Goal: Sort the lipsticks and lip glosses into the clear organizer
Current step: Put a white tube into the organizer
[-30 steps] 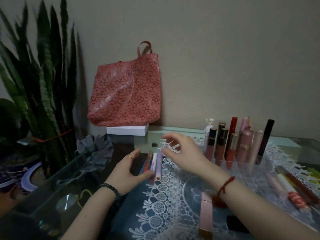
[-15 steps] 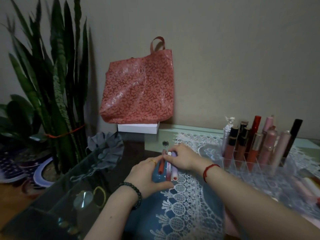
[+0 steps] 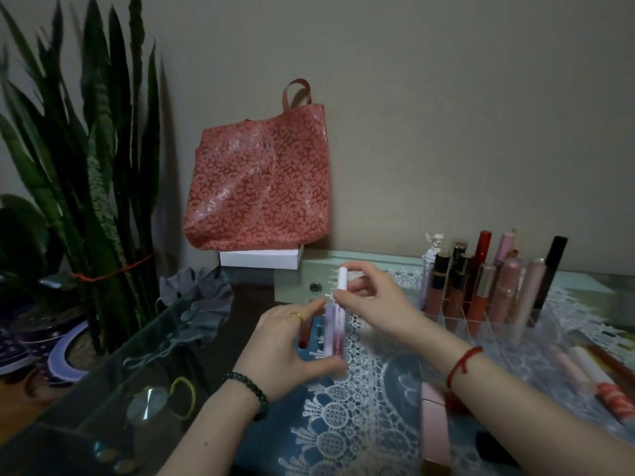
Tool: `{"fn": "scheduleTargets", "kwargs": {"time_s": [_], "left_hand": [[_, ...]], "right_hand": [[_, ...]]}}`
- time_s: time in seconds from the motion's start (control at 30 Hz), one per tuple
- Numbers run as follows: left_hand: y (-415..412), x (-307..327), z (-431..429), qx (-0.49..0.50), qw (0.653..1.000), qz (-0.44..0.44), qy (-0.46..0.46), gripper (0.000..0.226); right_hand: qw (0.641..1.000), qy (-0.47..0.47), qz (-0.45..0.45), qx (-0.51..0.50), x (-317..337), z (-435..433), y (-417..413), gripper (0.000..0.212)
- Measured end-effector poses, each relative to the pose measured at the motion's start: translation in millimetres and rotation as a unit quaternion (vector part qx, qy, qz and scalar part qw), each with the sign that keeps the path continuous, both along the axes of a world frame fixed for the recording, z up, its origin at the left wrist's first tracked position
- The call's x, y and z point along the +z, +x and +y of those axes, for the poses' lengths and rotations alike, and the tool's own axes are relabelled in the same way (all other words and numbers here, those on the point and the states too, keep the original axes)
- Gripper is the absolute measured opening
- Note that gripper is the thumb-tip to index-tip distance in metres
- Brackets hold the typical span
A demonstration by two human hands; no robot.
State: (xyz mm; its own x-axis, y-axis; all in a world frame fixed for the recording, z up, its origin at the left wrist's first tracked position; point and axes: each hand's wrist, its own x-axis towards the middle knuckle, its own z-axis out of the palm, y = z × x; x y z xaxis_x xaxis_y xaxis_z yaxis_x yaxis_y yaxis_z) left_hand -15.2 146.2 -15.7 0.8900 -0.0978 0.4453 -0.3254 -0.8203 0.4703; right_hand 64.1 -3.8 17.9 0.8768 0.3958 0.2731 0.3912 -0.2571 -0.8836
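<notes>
My right hand point(image 3: 372, 304) pinches a white-capped lip gloss point(image 3: 341, 305) and holds it upright above the lace cloth. Beside it my left hand point(image 3: 287, 345) curls its thumb and fingers round a lilac tube point(image 3: 329, 329) and a red tube point(image 3: 304, 333) lying on the table. To the right stands the clear organizer point(image 3: 536, 333), its back slots holding several upright lipsticks and glosses point(image 3: 481, 286). More loose tubes point(image 3: 599, 379) lie on the cloth at the far right.
A red patterned tote bag point(image 3: 261, 187) sits on a white box point(image 3: 259, 259) against the wall. A tall snake plant point(image 3: 92, 166) stands at the left past the glass table's edge. A pink box point(image 3: 434, 427) lies near the front.
My right hand has lifted the white-capped gloss out of the group of tubes and raised it upright. My left hand stays curled round the tubes left on the table.
</notes>
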Motion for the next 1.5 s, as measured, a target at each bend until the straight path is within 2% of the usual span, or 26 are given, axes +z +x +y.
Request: {"fn": "scheduleTargets", "kwargs": {"time_s": [0.13,0.27,0.37,0.5,0.6,0.77,1.03,1.27,1.5], "left_hand": [[-6.9,5.3,-16.4,-0.039,0.996,-0.065,-0.055,0.066],[-12.1,12.8,-41.8,-0.073,0.990,-0.100,-0.075,0.047],[-13.0,22.0,-62.2,-0.105,0.984,-0.120,-0.076,0.049],[-10.2,34.9,-91.6,-0.145,0.970,-0.122,-0.153,0.034],[-2.4,41.3,-111.3,-0.140,0.964,-0.130,-0.185,0.035],[12.3,45.6,-145.1,-0.132,0.958,-0.120,-0.226,0.036],[24.3,30.2,-151.1,-0.082,0.959,-0.119,-0.245,0.035],[33.5,12.9,-129.4,-0.016,0.970,-0.054,-0.237,0.055],[32.6,2.6,-123.9,-0.027,0.980,0.044,-0.194,0.083]], "right_hand": [[0.995,0.092,0.031,0.038,15.1,-32.1,-23.4,0.052],[0.981,0.183,0.037,0.049,27.0,-58.6,-44.9,0.053],[0.974,0.222,0.010,0.029,35.0,-77.4,-52.2,0.049],[0.969,0.244,-0.024,0.008,45.3,-101.2,-53.9,0.040],[0.963,0.265,-0.044,-0.003,50.7,-114.6,-51.2,0.033],[0.950,0.302,-0.073,-0.030,49.9,-139.1,-39.0,0.035],[0.940,0.255,-0.170,-0.149,41.1,-175.1,-24.9,0.042],[0.925,0.196,-0.225,-0.236,28.0,-199.4,-15.5,0.044],[0.924,0.174,-0.197,-0.277,5.1,-213.4,-1.1,0.040]]}}
